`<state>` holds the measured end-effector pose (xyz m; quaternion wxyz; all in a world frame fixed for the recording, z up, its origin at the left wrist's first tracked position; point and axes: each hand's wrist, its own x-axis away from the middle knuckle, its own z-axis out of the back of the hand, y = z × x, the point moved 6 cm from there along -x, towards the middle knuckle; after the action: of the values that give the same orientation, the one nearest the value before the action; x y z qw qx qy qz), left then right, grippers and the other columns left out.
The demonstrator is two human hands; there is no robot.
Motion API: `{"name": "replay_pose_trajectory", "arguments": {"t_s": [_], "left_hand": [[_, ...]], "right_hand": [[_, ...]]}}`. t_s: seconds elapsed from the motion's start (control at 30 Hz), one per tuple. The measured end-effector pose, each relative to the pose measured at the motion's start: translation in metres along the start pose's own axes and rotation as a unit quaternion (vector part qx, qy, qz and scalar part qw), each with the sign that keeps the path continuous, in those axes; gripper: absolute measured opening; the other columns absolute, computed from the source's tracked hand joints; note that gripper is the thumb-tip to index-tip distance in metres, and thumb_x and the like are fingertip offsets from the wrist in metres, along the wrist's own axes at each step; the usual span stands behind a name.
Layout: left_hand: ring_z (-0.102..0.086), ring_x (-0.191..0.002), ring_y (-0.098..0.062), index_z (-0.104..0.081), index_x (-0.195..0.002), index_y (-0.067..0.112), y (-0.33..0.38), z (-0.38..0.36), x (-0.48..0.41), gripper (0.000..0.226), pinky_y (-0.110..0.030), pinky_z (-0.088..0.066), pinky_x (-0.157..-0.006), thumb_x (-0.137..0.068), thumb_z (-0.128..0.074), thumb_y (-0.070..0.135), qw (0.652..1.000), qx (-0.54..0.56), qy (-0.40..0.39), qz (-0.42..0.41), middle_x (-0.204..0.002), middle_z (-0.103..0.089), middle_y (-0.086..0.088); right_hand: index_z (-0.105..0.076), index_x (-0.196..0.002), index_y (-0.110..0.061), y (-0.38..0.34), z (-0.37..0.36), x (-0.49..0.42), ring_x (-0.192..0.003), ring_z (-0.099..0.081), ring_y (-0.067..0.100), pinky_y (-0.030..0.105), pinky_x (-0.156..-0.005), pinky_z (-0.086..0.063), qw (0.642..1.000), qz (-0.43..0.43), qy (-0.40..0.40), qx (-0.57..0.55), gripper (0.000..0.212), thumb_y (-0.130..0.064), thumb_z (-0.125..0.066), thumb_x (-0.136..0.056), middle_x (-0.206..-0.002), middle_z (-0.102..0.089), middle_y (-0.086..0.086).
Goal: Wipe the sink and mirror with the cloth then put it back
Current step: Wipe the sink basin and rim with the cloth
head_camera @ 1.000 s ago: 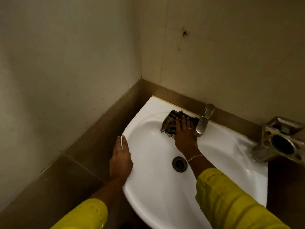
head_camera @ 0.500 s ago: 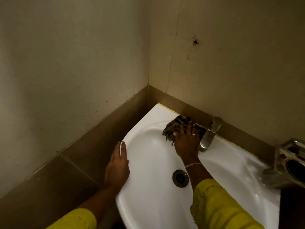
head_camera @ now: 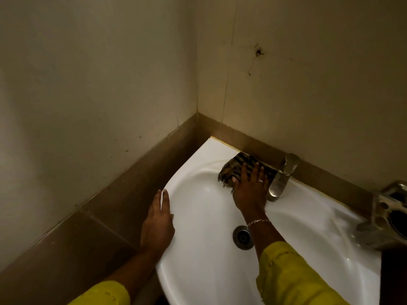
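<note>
Cloth (head_camera: 242, 170): dark, striped, fringed; bunched on the back ledge of the sink (head_camera: 209, 271), 12 o'clock of the drain (head_camera: 243, 236), just at 9 o'clock of the tap (head_camera: 279, 179).
Right hand (head_camera: 251, 190): flat on top, fingers spread, pressing down, no pinch.
Left hand (head_camera: 157, 225): laid along the rim at 9 o'clock, fingers together.
Handling, judged: light, limp, likely to slide easily on glazed ceramic; best taken by gathering the bunched middle, not the frayed fringe.
Mirror: out of view.

Single head view, looking forward and down, close over corner sink (head_camera: 198, 271)
</note>
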<state>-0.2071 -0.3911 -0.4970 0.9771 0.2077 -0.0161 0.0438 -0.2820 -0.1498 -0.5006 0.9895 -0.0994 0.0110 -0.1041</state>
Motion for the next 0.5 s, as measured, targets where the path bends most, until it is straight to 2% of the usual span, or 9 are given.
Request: {"name": "replay_pose_trajectory", "arguments": {"t_s": [0.07,0.13,0.23,0.37,0.5], "left_hand": [[-0.018,-0.141,-0.031,-0.009,-0.146,0.009,0.000,0.000,0.000,0.067,-0.038,-0.032,-0.107,-0.092,-0.048,0.011,1.000,0.006,0.004,-0.001,-0.155,-0.013,-0.015],[-0.018,-0.142,-0.030,-0.009,-0.146,0.009,-0.001,0.000,0.001,0.067,-0.038,-0.032,-0.107,-0.092,-0.049,0.011,1.000,0.008,0.003,0.000,-0.155,-0.013,-0.015],[-0.016,-0.142,-0.028,-0.007,-0.146,0.010,0.000,0.001,-0.001,0.067,-0.035,-0.030,-0.108,-0.092,-0.047,0.012,1.000,0.010,0.004,-0.003,-0.156,-0.011,-0.013],[-0.012,-0.143,-0.024,-0.002,-0.147,0.013,0.000,0.001,0.000,0.067,-0.030,-0.027,-0.110,-0.094,-0.044,0.015,1.000,0.012,0.002,-0.001,-0.157,-0.006,-0.010],[-0.011,-0.143,-0.022,0.002,-0.147,0.014,0.000,0.001,-0.001,0.067,-0.027,-0.025,-0.110,-0.095,-0.042,0.016,1.000,0.008,0.006,-0.002,-0.157,-0.003,-0.007]], "right_hand": [[-0.022,-0.145,-0.011,-0.005,0.005,-0.008,-0.141,-0.009,0.040,0.051,-0.114,-0.008,1.000,0.013,0.015,-0.004,0.057,-0.041,-0.026,-0.097,-0.153,-0.010,0.026],[-0.032,-0.142,-0.010,-0.011,0.010,-0.016,-0.139,-0.018,0.043,0.055,-0.111,-0.015,0.999,0.034,0.033,-0.006,0.063,-0.043,-0.020,-0.090,-0.150,-0.020,0.027],[-0.031,-0.142,-0.012,-0.026,0.009,-0.028,-0.139,-0.018,0.041,0.054,-0.111,-0.015,0.996,0.085,0.017,0.008,0.064,-0.043,-0.020,-0.088,-0.151,-0.021,0.024],[-0.056,-0.125,-0.008,-0.050,0.005,-0.050,-0.120,-0.050,0.043,0.057,-0.096,-0.038,0.988,0.150,0.015,0.021,0.057,-0.040,-0.028,-0.086,-0.130,-0.053,0.025],[-0.064,-0.113,-0.007,-0.071,-0.001,-0.065,-0.109,-0.059,0.042,0.057,-0.088,-0.045,0.984,0.177,0.005,0.028,0.056,-0.042,-0.030,-0.086,-0.118,-0.062,0.025]]}}
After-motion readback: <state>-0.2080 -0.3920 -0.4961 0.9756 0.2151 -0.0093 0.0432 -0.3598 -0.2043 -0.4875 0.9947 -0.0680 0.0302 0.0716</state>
